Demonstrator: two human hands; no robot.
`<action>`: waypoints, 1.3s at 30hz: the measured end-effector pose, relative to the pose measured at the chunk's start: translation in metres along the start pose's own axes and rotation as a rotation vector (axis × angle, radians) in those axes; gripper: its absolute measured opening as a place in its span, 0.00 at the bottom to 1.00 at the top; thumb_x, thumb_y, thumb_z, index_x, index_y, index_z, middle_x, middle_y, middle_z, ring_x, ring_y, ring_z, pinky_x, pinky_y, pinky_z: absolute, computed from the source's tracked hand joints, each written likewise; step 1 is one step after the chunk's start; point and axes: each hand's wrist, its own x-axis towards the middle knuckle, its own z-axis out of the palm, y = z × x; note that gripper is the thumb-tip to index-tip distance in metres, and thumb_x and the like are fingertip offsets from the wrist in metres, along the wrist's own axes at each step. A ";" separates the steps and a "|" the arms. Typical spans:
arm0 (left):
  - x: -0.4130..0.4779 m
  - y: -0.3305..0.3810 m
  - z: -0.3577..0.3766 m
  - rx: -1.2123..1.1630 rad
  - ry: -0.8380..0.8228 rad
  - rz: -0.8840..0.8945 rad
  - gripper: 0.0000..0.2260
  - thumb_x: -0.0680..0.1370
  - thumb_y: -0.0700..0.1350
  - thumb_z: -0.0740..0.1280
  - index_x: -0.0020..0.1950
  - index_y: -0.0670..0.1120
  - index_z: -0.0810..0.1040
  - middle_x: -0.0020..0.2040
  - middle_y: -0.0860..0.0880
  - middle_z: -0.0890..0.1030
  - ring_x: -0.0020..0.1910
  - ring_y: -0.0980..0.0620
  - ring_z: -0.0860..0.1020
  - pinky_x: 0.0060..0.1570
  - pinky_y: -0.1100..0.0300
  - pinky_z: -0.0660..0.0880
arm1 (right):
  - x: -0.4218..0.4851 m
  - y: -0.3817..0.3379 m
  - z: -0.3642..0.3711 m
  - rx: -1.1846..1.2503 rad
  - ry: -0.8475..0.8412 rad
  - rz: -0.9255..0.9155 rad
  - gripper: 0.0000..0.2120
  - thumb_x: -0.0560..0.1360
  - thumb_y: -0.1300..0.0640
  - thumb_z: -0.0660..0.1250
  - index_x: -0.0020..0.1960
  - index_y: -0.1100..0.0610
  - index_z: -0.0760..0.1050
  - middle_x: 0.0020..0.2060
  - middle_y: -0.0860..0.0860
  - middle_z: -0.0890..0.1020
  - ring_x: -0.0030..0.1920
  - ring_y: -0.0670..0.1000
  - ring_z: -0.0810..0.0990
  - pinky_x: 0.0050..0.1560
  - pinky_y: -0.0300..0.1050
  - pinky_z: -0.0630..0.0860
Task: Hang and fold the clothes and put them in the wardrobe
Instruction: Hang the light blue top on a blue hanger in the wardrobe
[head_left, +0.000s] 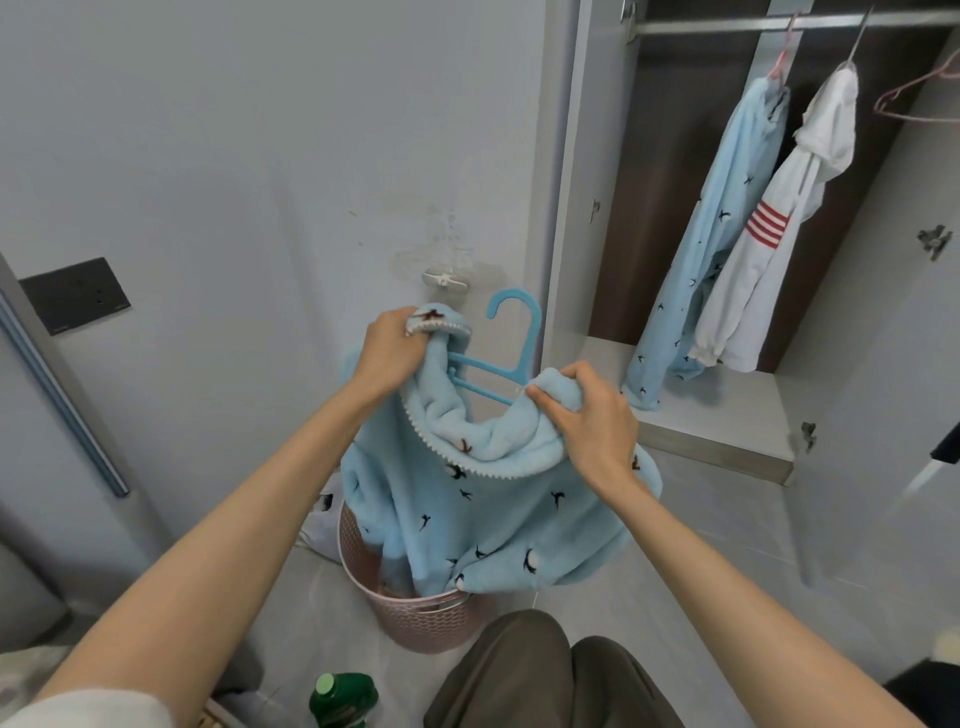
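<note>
left hand (390, 345) & right hand (582, 410) each grip the neckline of a blue fleece top (483, 499), held up above a pink laundry basket (415, 608). blue hanger (506, 353) sits partly inside the neck opening, hook up. open wardrobe (769, 405) to the right: blue garment (711, 234) & white jacket (779, 244) hang on rail (727, 23). green bottle (343, 699) on floor.
</note>
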 end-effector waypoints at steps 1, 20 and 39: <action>0.002 0.004 0.000 -0.083 0.008 -0.030 0.11 0.77 0.37 0.59 0.36 0.44 0.72 0.42 0.42 0.80 0.40 0.49 0.73 0.39 0.59 0.68 | 0.000 -0.001 0.000 -0.001 -0.017 -0.017 0.17 0.71 0.36 0.66 0.45 0.49 0.71 0.36 0.42 0.75 0.37 0.46 0.73 0.31 0.38 0.63; 0.003 -0.041 -0.015 0.239 -0.095 -0.143 0.12 0.77 0.52 0.65 0.43 0.43 0.79 0.41 0.45 0.78 0.44 0.45 0.75 0.41 0.58 0.67 | -0.004 -0.010 0.003 0.010 -0.149 -0.047 0.14 0.71 0.39 0.68 0.44 0.47 0.69 0.36 0.42 0.76 0.36 0.44 0.73 0.30 0.36 0.62; -0.012 -0.054 -0.018 0.657 -0.200 0.363 0.25 0.76 0.44 0.66 0.72 0.50 0.66 0.70 0.47 0.67 0.69 0.46 0.62 0.66 0.50 0.56 | -0.005 -0.014 -0.001 0.029 -0.048 0.028 0.15 0.71 0.39 0.69 0.47 0.49 0.71 0.39 0.43 0.77 0.40 0.47 0.74 0.34 0.42 0.65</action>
